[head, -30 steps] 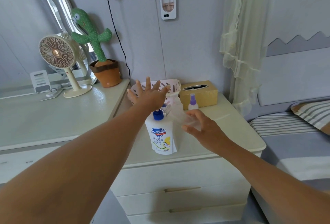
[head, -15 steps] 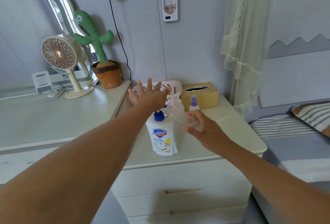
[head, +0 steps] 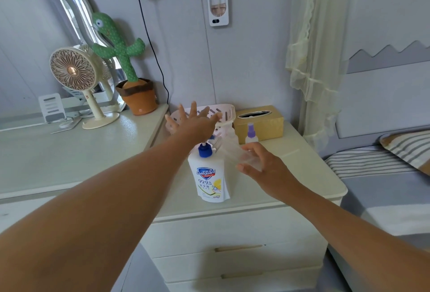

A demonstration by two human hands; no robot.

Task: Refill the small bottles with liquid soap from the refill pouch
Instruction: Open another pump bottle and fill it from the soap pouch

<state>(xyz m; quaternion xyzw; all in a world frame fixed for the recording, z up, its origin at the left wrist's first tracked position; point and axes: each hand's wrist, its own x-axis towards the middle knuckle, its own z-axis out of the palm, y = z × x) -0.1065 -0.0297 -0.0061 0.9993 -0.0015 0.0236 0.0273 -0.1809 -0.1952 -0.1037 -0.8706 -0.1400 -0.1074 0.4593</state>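
Observation:
A white soap refill pouch (head: 210,179) with a blue cap stands upright on the bedside cabinet (head: 274,189). My left hand (head: 194,123) hovers above and behind the pouch with fingers spread wide, holding nothing. My right hand (head: 263,166) is just right of the pouch, fingers curled around a clear, nearly see-through small bottle (head: 232,152) that lies tilted. A small spray bottle (head: 251,133) with a purple top stands behind my right hand. Other small items behind the pouch are hidden by my left hand.
A white slotted basket (head: 226,112) sits at the back of the cabinet, beside a gold tissue box (head: 260,123). To the left, a dresser holds a desk fan (head: 76,75) and a plush cactus in a pot (head: 130,77). A bed (head: 384,175) lies to the right.
Both hands stay almost in place. The view has shifted slightly, and my left hand's fingers stay spread above the pouch.

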